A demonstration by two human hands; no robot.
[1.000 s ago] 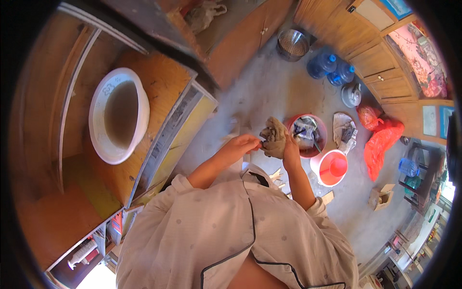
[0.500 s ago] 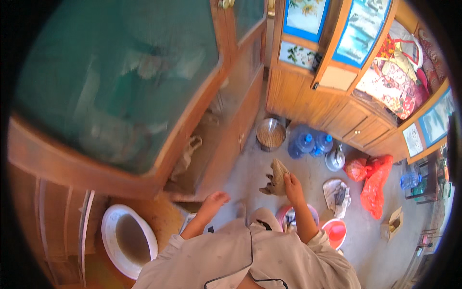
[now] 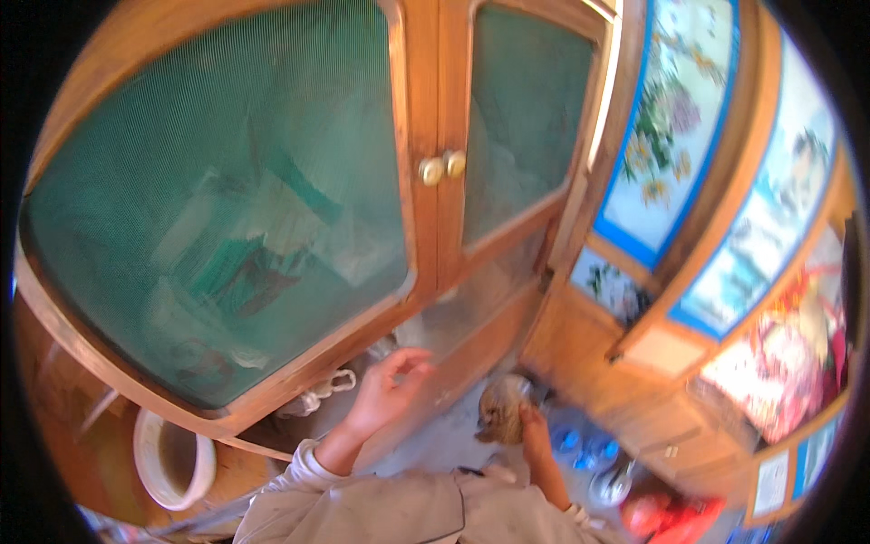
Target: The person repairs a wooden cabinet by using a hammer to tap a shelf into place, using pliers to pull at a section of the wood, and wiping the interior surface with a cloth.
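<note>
My right hand (image 3: 536,437) is closed on a grey-brown crumpled rag (image 3: 500,428), held low in front of me. My left hand (image 3: 390,392) is raised before the lower part of the wooden cabinet; its fingers are apart and slightly curled, with nothing in them. Two pale round knobs (image 3: 442,167) sit side by side where the green-screened cabinet doors (image 3: 299,208) meet, well above the left hand. Below these doors, a shelf space holds a whitish plastic bag (image 3: 322,390).
A white basin of murky water (image 3: 149,471) stands at lower left. Along the floor to my right are blue water jugs (image 3: 594,451), a metal kettle (image 3: 612,483) and red plastic bags (image 3: 671,517). A wooden cupboard with painted panels (image 3: 666,136) rises on the right.
My view has tilted up and swung left toward the screened cabinet. The left hand has risen nearer to it. The rag is still in my right hand.
</note>
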